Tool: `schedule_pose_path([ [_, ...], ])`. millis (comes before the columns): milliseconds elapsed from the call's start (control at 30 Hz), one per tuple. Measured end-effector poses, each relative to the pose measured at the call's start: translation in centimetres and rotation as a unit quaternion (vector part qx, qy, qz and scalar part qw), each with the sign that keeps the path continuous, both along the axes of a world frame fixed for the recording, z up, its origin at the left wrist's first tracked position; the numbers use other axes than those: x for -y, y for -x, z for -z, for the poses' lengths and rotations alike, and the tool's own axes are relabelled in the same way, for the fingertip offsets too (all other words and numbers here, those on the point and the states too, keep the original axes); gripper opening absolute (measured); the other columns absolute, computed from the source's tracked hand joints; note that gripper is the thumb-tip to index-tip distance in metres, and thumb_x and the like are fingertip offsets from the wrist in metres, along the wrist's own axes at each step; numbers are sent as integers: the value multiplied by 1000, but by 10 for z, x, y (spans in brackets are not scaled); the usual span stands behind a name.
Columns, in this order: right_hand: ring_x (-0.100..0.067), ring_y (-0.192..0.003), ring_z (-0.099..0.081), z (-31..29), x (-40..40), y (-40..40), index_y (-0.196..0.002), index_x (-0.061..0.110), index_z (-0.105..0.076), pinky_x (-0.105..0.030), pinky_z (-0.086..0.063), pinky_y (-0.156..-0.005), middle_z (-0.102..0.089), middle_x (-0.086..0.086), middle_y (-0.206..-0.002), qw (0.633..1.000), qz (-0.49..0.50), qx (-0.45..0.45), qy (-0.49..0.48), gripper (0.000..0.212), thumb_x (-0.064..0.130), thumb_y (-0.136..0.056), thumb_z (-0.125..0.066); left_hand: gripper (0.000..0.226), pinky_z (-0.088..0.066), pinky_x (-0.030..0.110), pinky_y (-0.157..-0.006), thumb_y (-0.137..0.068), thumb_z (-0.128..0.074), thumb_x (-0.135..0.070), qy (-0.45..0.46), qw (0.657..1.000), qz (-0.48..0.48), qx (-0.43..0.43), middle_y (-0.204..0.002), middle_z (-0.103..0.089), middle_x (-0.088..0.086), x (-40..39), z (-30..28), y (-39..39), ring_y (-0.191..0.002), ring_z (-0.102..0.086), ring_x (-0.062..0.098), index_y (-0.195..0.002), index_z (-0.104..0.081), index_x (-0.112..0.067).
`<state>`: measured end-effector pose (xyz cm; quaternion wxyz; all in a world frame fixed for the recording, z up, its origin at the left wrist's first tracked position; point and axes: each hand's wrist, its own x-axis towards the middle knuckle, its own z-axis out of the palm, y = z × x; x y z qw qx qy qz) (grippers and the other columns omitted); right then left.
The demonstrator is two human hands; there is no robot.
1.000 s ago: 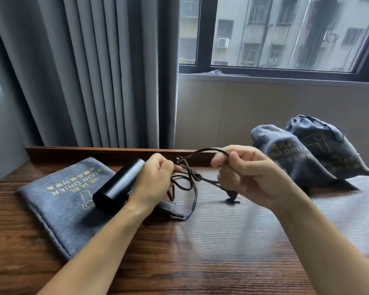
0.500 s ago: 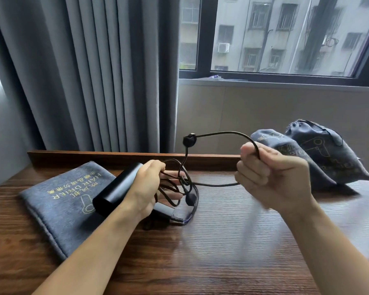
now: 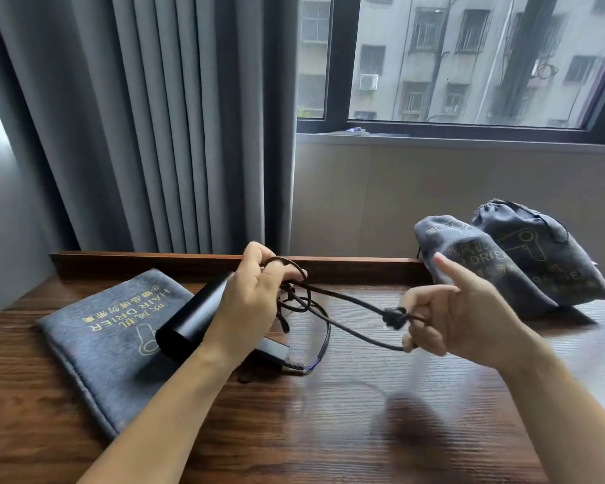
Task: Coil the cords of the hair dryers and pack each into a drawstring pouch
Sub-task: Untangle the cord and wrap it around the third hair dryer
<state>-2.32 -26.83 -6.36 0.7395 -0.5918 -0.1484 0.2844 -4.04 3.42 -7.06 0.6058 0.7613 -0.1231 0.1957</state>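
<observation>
A black hair dryer (image 3: 193, 317) lies tilted over the wooden table, its barrel pointing toward me on the left. My left hand (image 3: 250, 298) grips its body together with loops of the black cord (image 3: 346, 302). To the right, my right hand (image 3: 454, 319) pinches the cord where a black tie wraps it, index finger stretched out. The cord runs taut between both hands, with slack loops hanging below. An empty flat grey pouch (image 3: 109, 330) with gold lettering lies under the dryer at the left.
Two filled grey drawstring pouches (image 3: 486, 263) (image 3: 545, 253) lean against the wall at the back right. A raised wooden lip (image 3: 154, 260) edges the table's back. Grey curtains hang behind at the left, a window at the right.
My right hand has dropped from a raised loop down to table height and moved right, pulling the cord straight. My left hand has taken a cord loop over its fingers.
</observation>
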Motion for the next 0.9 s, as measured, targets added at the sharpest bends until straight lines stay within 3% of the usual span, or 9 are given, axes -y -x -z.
schedule_pose_path([
  [67, -29, -46, -51, -10, -7, 0, -99, -13, -65, -46, -53, -78, -53, -18, -62, 991, -37, -1, 128, 104, 79, -96, -16, 13, -58, 45, -68, -109, -44, -23, -85, 996, -17, 32, -87, -77, 6, 4, 6, 1, -79, -72, 26, -99, -51, -20],
  [167, -30, -55, -59, -33, -39, 10, -106, -12, -65, -37, -53, -64, -56, -21, -68, 954, -62, 28, 292, 112, 86, -86, -13, 12, -45, 40, -52, -108, -47, -23, -151, 987, -11, 57, -73, -69, 18, 13, 14, 4, -51, -51, 15, -96, -48, -25],
  [267, -30, -64, -66, -49, -76, 24, -105, 0, -70, -40, -60, -68, -69, -15, -73, 909, -68, 104, 398, 85, 77, -89, -38, 5, -54, 34, -77, -108, -48, -22, -171, 983, 6, 65, -100, -76, 15, 20, 24, 7, -81, -66, 21, -104, -52, -21],
  [367, -25, -65, -70, -41, -106, 35, -103, -4, -67, -45, -64, -73, -72, -15, -78, 923, -27, 148, 353, 31, 25, -106, -57, 7, -52, 24, -91, -108, -49, -24, -168, 983, -10, 72, -114, -75, 0, 25, 29, 9, -110, -67, 7, -105, -53, -19],
  [467, -17, -43, -47, -24, -120, 39, -105, -8, -63, -31, -47, -42, -59, -11, -68, 945, 76, 151, 280, 23, -4, -101, -41, 7, -55, 33, -76, -105, -51, -26, -110, 992, -32, 49, -94, -76, -3, 23, 26, 7, -86, -71, 10, -101, -56, -23],
  [533, -13, -42, -29, -21, -119, 39, -104, -2, -67, -21, -27, -37, -44, -8, -61, 952, 123, 147, 237, 29, -6, -99, -38, 20, -58, 49, -76, -97, -50, -38, -45, 998, -48, -14, -91, -75, 8, 17, 19, 2, -83, -70, 24, -99, -58, -20],
  [633, -10, -44, -17, -30, -108, 41, -105, 0, -70, -16, -18, -38, -24, -1, -57, 974, 115, 127, 150, 28, 2, -103, -43, 30, -61, 61, -79, -94, -51, -35, 80, 988, -49, -121, -101, -72, 22, 9, 14, -10, -94, -72, 35, -98, -59, -7],
  [767, -11, -45, -15, -41, -93, 48, -101, 11, -73, -18, -18, -40, -19, 2, -57, 976, 85, 166, 112, 37, 40, -103, -51, 19, -61, 58, -88, -99, -44, -13, 212, 954, -22, -213, -103, -76, 23, 2, 11, -20, -94, -74, 31, -93, -59, -4],
  [900, -10, -42, -15, -45, -72, 38, -100, 5, -65, -18, -17, -42, -20, -1, -57, 974, 116, 188, 45, 31, 30, -105, -47, 17, -62, 55, -87, -98, -43, -13, 253, 934, 16, -253, -102, -77, 25, -8, 8, -21, -94, -72, 37, -92, -57, -4],
])
